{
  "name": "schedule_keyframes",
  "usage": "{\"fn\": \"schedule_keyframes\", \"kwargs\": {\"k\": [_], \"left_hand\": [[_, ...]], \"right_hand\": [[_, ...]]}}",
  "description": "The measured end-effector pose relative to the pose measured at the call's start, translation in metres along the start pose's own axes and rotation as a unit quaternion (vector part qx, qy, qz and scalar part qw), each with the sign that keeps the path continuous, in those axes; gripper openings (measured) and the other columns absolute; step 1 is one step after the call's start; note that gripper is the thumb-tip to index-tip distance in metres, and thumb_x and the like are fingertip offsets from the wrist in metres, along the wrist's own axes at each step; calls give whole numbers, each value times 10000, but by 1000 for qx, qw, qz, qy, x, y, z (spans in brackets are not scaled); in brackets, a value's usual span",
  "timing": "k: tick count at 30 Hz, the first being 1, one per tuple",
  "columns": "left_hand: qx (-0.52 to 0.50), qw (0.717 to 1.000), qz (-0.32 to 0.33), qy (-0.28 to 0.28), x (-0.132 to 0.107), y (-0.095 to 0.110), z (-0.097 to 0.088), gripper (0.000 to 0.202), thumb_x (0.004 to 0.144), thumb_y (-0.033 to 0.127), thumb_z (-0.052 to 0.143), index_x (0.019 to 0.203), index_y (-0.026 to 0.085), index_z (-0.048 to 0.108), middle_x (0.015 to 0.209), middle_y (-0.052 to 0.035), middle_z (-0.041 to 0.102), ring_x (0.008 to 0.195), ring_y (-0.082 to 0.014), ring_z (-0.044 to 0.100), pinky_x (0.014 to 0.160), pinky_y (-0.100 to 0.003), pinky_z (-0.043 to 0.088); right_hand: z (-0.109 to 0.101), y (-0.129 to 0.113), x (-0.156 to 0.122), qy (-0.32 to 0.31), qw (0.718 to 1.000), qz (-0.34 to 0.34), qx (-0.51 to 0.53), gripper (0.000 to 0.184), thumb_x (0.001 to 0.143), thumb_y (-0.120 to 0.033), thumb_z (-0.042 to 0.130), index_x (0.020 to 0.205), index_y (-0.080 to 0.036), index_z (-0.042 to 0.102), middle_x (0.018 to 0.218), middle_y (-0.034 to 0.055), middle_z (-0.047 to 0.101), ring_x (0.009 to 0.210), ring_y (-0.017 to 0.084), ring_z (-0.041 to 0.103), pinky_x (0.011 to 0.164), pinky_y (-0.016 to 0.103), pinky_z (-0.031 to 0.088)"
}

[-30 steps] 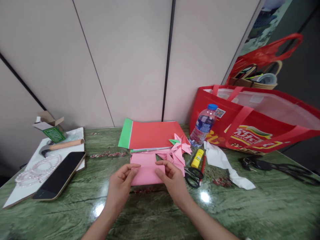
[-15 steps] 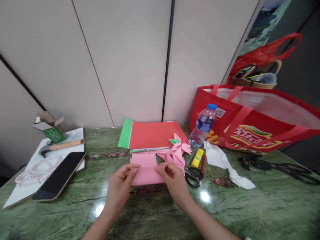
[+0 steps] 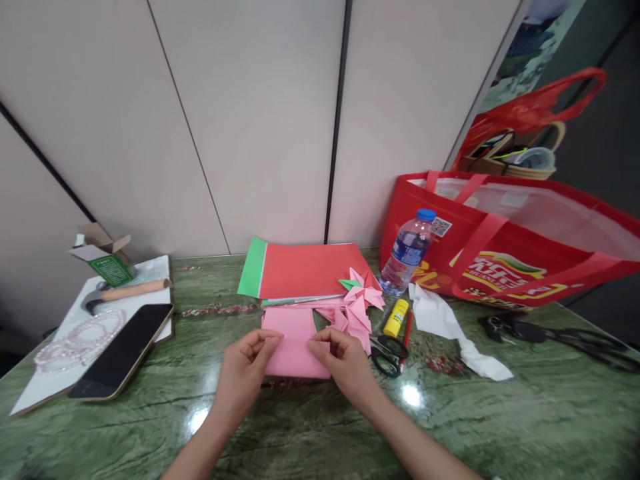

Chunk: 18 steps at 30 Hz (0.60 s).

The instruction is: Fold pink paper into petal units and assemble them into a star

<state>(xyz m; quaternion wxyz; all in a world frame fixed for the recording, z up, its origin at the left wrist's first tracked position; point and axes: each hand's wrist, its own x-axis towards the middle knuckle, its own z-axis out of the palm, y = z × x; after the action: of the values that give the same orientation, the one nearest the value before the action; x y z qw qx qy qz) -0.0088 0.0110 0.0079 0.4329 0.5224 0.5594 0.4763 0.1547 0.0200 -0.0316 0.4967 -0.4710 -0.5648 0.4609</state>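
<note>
Between my two hands is a sheet of pink paper (image 3: 298,359), its far edge pinched at both sides. My left hand (image 3: 249,360) grips the left corner between thumb and fingers. At the right side, my right hand (image 3: 345,360) pinches the same edge, thumb on top. Just beyond lies a stack of pink paper squares (image 3: 287,322), partly covered by the held sheet. Folded pink paper stars (image 3: 364,293) with a green piece lie to the right, beside black-handled scissors (image 3: 389,355). A yellow glue stick (image 3: 396,318) and a red pencil (image 3: 409,328) are close by.
Red and green paper sheets (image 3: 313,270) lie at the back by the wall. A water bottle (image 3: 407,253) stands before a large red bag (image 3: 495,240). Crumpled tissue (image 3: 450,327) and sunglasses (image 3: 555,337) are at right; a phone (image 3: 123,353), hammer (image 3: 130,291) and small box (image 3: 111,267) at left.
Both hands have come slightly closer together along the pink paper's edge. The sheet's near edge sits a little lower toward me. Everything else stays put apart from a small camera shift.
</note>
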Motion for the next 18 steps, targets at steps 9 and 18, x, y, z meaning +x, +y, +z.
{"fn": "schedule_keyframes", "kwargs": {"k": [9,18], "left_hand": [[87,990,47,-102,-1,0,2,184,704,307,560,642,162,655,592,-12,619,563,-142,515,518,-206,377],[99,988,59,-105,0,-5,1,155,711,311,566,710,179,647,618,-9,633,583,-155,542,535,-217,385]], "right_hand": [[4,-6,-4,-83,996,-14,-20,125,716,-259,585,665,-151,622,620,-2,595,582,122,514,530,218,384],[2,-7,-6,-89,994,-28,-58,140,720,-260,582,639,-154,626,586,-7,590,553,119,502,512,218,374]]}}
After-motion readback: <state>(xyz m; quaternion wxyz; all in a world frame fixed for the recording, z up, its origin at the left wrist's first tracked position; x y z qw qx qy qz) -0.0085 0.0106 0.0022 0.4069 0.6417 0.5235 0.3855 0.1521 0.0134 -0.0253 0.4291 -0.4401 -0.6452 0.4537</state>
